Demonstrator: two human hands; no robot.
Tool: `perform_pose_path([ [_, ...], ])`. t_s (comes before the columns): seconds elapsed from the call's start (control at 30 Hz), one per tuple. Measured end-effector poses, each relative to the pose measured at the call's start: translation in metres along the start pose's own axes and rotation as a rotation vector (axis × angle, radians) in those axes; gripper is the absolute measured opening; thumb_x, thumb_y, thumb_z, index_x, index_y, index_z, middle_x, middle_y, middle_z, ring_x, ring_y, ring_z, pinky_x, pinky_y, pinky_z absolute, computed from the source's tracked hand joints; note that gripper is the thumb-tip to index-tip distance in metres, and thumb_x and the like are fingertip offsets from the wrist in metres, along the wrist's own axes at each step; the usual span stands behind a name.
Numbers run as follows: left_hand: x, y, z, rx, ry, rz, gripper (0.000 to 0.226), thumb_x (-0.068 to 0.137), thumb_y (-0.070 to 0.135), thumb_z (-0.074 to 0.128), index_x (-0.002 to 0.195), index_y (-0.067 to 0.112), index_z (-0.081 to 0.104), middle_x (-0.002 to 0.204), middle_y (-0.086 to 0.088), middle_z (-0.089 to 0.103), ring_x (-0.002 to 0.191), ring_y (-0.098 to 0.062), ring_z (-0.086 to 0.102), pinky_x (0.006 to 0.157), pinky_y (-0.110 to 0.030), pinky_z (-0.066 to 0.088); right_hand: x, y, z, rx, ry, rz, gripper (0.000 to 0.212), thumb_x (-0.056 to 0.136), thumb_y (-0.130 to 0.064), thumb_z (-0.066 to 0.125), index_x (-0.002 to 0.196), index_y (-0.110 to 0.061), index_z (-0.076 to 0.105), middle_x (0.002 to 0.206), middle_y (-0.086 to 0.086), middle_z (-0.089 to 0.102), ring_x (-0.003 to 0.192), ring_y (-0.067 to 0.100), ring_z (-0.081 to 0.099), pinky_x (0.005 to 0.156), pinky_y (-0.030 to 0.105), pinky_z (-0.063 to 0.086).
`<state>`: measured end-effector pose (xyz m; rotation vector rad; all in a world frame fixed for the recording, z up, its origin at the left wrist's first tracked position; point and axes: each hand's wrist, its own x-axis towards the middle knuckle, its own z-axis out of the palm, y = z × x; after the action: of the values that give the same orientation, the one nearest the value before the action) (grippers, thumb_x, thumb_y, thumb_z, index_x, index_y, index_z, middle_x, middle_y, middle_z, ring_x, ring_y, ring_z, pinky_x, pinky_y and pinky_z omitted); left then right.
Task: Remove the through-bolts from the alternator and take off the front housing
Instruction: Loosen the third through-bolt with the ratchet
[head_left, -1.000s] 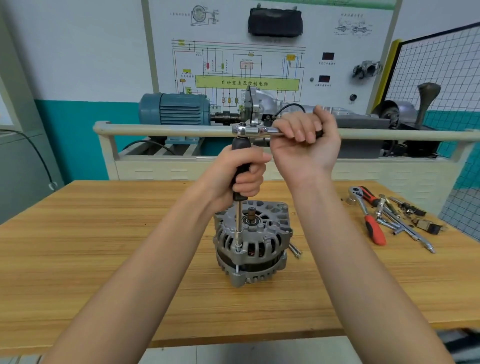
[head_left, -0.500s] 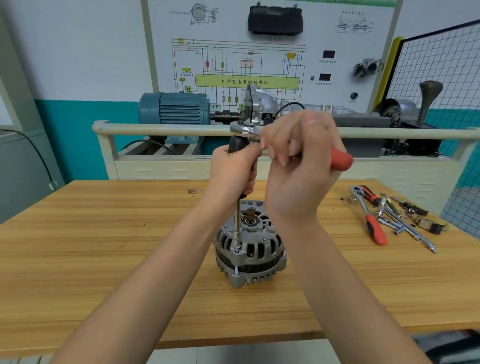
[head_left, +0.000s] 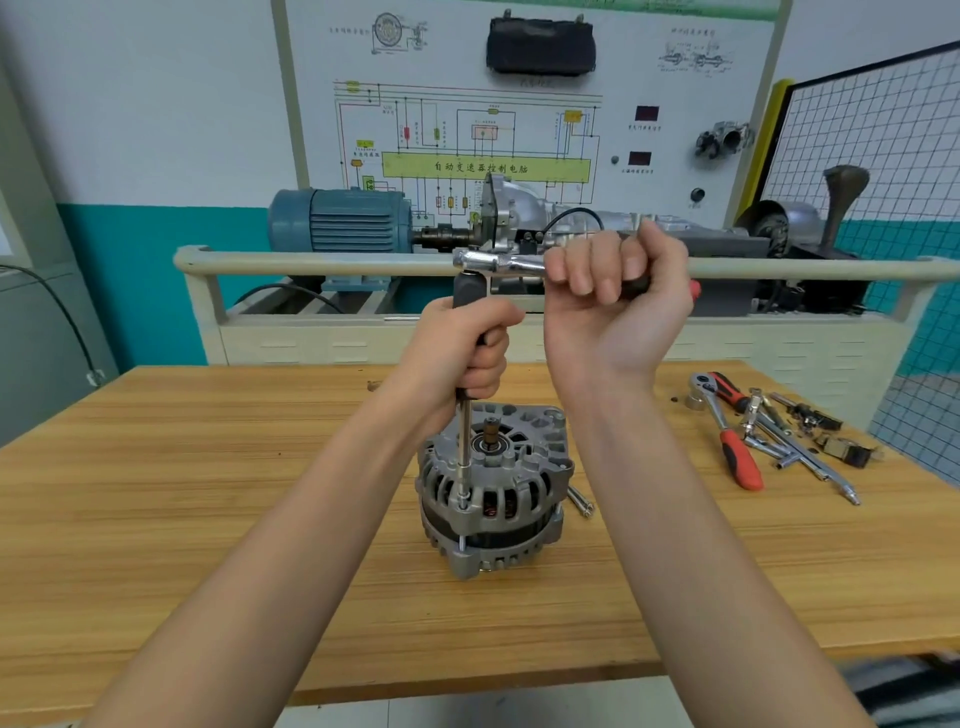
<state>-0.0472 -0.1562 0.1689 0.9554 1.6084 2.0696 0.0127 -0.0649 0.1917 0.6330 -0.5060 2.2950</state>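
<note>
Wooden bench (head_left: 208, 519) is carrying the work. Training rig with blue motor (head_left: 337, 221) is standing behind the rail, well apart from the job.

Alternator (head_left: 493, 493) is sitting upright at bench centre, shaft end up, directly below both hands. Front housing (head_left: 519, 467) is not yet lifted off.

Right hand (head_left: 618, 306) is clenching the ratchet handle (head_left: 498, 262), which is lying horizontal, head to the left. Left hand (head_left: 462, 353) is gripping the black-handled extension (head_left: 466, 441), which is running vertically down to a through-bolt (head_left: 462, 501) at the housing's near-left lug. Bolt's long axis: vertical, in line with the extension; left hand is nearer to it.

Judgement: the coming swing depends on keeping that vertical line; a tilt risks the socket slipping off.

Spare red-handled ratchet (head_left: 735, 452) and loose sockets are lying to the right, clear of the swing. Loose bolts (head_left: 581, 501) are lying just beside the alternator.
</note>
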Motion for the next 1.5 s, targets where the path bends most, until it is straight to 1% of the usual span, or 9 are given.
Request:
perform_pose_path([
  [0.3, -0.002, -0.005, 0.015, 0.081, 0.290, 0.121, 0.038, 0.088, 0.004, 0.054, 0.060, 0.018, 0.033, 0.037, 0.011, 0.030, 0.033, -0.007, 0.022, 0.037, -0.013, 0.020, -0.038, 0.021, 0.016, -0.591, -0.349, -0.574, 0.026, 0.087, -0.001, 0.043, 0.069, -0.020, 0.043, 0.055, -0.003, 0.039, 0.047, 0.018, 0.032, 0.052, 0.037, 0.030],
  [0.4, -0.002, -0.006, 0.010, 0.072, 0.218, 0.108, 0.040, 0.087, 0.003, 0.055, 0.058, 0.018, 0.032, 0.038, 0.009, 0.027, 0.032, -0.008, 0.019, 0.037, -0.013, 0.019, -0.031, 0.016, 0.014, -0.450, -0.298, -0.440, 0.034, 0.087, 0.001, 0.040, 0.059, -0.018, 0.041, 0.045, -0.001, 0.033, 0.045, 0.018, 0.031, 0.052, 0.035, 0.030],
  [0.6, -0.002, 0.009, -0.018, -0.039, -0.280, -0.039, 0.030, 0.074, 0.017, 0.059, 0.049, 0.018, 0.043, 0.038, 0.006, 0.031, 0.032, -0.008, 0.026, 0.039, -0.020, 0.027, 0.009, -0.005, 0.002, 0.118, -0.017, 0.204, 0.050, 0.093, -0.013, 0.036, 0.044, -0.016, 0.037, 0.038, -0.003, 0.027, 0.037, 0.013, 0.027, 0.042, 0.024, 0.029],
  [0.73, -0.002, 0.007, -0.015, -0.118, -0.320, -0.077, 0.038, 0.077, 0.014, 0.055, 0.043, 0.018, 0.039, 0.034, 0.007, 0.027, 0.027, -0.005, 0.022, 0.036, -0.019, 0.020, 0.020, -0.002, -0.001, 0.268, 0.087, 0.290, 0.049, 0.094, -0.015, 0.037, 0.045, -0.016, 0.035, 0.037, -0.005, 0.026, 0.033, 0.011, 0.025, 0.038, 0.021, 0.025],
  [0.93, -0.004, 0.002, -0.001, 0.020, 0.012, 0.027, 0.051, 0.089, 0.006, 0.048, 0.044, 0.022, 0.030, 0.036, 0.007, 0.021, 0.030, -0.009, 0.014, 0.039, -0.017, 0.013, -0.008, 0.003, 0.006, -0.017, -0.058, 0.001, 0.047, 0.095, -0.011, 0.036, 0.048, -0.016, 0.038, 0.040, -0.003, 0.029, 0.041, 0.013, 0.029, 0.046, 0.026, 0.034],
  [1.1, -0.003, -0.001, 0.016, 0.156, 0.314, 0.098, 0.028, 0.091, 0.007, 0.051, 0.065, 0.015, 0.041, 0.056, -0.006, 0.039, 0.049, -0.015, 0.035, 0.046, -0.023, 0.033, -0.039, 0.022, 0.018, -0.584, -0.345, -0.572, 0.028, 0.087, -0.006, 0.046, 0.065, -0.022, 0.045, 0.052, -0.005, 0.040, 0.047, 0.016, 0.034, 0.049, 0.034, 0.030],
  [1.17, -0.004, -0.001, 0.018, 0.200, 0.362, 0.103, 0.021, 0.093, 0.011, 0.050, 0.073, 0.014, 0.046, 0.065, -0.008, 0.045, 0.058, -0.018, 0.042, 0.053, -0.029, 0.039, -0.044, 0.026, 0.021, -0.697, -0.408, -0.651, 0.022, 0.086, -0.009, 0.045, 0.071, -0.025, 0.046, 0.058, -0.007, 0.042, 0.050, 0.015, 0.035, 0.051, 0.031, 0.029],
  [1.27, -0.006, -0.001, 0.011, 0.136, 0.318, 0.112, 0.035, 0.087, 0.003, 0.054, 0.062, 0.018, 0.036, 0.045, 0.005, 0.034, 0.039, -0.011, 0.027, 0.038, -0.017, 0.025, -0.035, 0.022, 0.020, -0.545, -0.361, -0.526, 0.029, 0.085, -0.005, 0.047, 0.061, -0.022, 0.045, 0.049, -0.005, 0.037, 0.046, 0.014, 0.033, 0.049, 0.032, 0.027],
  [1.5, -0.006, 0.010, -0.012, 0.019, -0.201, -0.017, 0.033, 0.077, 0.015, 0.057, 0.048, 0.017, 0.041, 0.038, 0.004, 0.029, 0.032, -0.011, 0.025, 0.041, -0.020, 0.024, 0.013, -0.005, -0.001, 0.197, 0.005, 0.231, 0.049, 0.092, -0.014, 0.036, 0.044, -0.016, 0.036, 0.037, -0.004, 0.026, 0.035, 0.012, 0.026, 0.041, 0.023, 0.025],
])
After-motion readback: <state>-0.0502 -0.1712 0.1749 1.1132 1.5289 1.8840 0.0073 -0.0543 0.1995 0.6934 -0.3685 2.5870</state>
